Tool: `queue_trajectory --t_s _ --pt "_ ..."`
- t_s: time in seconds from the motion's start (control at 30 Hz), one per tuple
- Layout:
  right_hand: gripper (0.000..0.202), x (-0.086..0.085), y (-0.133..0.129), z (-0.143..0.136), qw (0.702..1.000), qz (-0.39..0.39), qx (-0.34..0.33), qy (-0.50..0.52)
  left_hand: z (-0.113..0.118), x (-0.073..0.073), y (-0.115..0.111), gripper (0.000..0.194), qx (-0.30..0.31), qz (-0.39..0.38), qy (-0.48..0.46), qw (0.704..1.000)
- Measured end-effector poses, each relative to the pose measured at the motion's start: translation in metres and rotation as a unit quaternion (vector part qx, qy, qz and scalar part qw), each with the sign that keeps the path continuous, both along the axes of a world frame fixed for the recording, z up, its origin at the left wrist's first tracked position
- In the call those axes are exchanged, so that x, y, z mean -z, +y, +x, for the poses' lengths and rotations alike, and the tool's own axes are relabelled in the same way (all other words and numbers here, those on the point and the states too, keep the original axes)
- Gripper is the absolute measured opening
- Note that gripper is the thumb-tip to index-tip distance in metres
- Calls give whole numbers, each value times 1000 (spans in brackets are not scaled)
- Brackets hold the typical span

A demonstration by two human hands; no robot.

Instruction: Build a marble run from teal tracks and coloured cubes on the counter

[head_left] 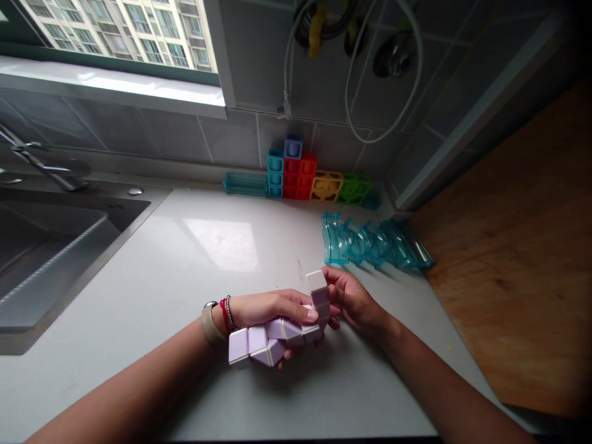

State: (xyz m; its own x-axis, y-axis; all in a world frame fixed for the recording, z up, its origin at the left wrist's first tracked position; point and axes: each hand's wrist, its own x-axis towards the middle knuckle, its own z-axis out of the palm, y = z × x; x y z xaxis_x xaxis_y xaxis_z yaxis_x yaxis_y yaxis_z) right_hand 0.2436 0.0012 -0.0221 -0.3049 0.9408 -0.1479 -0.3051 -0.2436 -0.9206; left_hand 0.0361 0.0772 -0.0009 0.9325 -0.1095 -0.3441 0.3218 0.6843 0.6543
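A lilac and white snake puzzle [258, 339], a chain of hinged blocks, is held above the white counter. My left hand [277, 305] wraps round its middle, the thumb lying on top and some fingertips showing underneath. One end of the chain hangs out to the left beneath my wrist. At the right the chain bends upward, and my right hand [354, 299] grips this upright end with thumb and fingers. Part of the right fingers is hidden behind the blocks.
Clear blue plastic pieces [377, 242] lie beyond my right hand. Coloured cube-like blocks [300, 176] stand along the tiled wall. A sink [60, 246] with a faucet [50, 169] is at left; a wooden panel [518, 246] borders the counter [203, 240] at right. White cables hang above.
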Motion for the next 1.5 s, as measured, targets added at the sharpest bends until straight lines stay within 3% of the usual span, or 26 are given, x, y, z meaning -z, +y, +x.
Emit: queue_trajectory --t_s 0.13,0.23,0.37,0.47,0.6,0.7,0.83,0.97,1.13,1.33,1.5 --pt "53 2 3 2 997 45 53 -36 2 0 4 36 -104 43 -11 994" --pt "50 0 5 2 982 112 91 -119 4 1 6 42 -187 93 16 978" --pt "38 -6 2 -1 932 210 143 -260 8 2 5 52 -226 119 20 967" --pt "25 -9 1 -1 895 265 193 -301 10 1 3 51 -244 99 -8 965" --pt "18 -8 3 2 874 264 261 -313 11 0 5 49 -280 69 -34 957" --pt "23 -8 4 5 889 222 275 -289 10 2 9 51 -301 98 -30 948" --pt "31 -11 4 6 933 154 267 -187 8 4 13 55 -296 132 -23 946" --pt "31 -10 6 7 948 142 259 -118 4 4 17 56 -283 173 -18 943" --pt "28 -8 8 9 963 87 254 -11 2 1 18 51 -215 190 -29 958" --pt "46 -11 4 13 988 55 138 50 0 10 16 50 -123 60 -80 987" --pt "51 -14 1 14 992 69 104 35 -5 7 14 47 -96 0 -79 992"
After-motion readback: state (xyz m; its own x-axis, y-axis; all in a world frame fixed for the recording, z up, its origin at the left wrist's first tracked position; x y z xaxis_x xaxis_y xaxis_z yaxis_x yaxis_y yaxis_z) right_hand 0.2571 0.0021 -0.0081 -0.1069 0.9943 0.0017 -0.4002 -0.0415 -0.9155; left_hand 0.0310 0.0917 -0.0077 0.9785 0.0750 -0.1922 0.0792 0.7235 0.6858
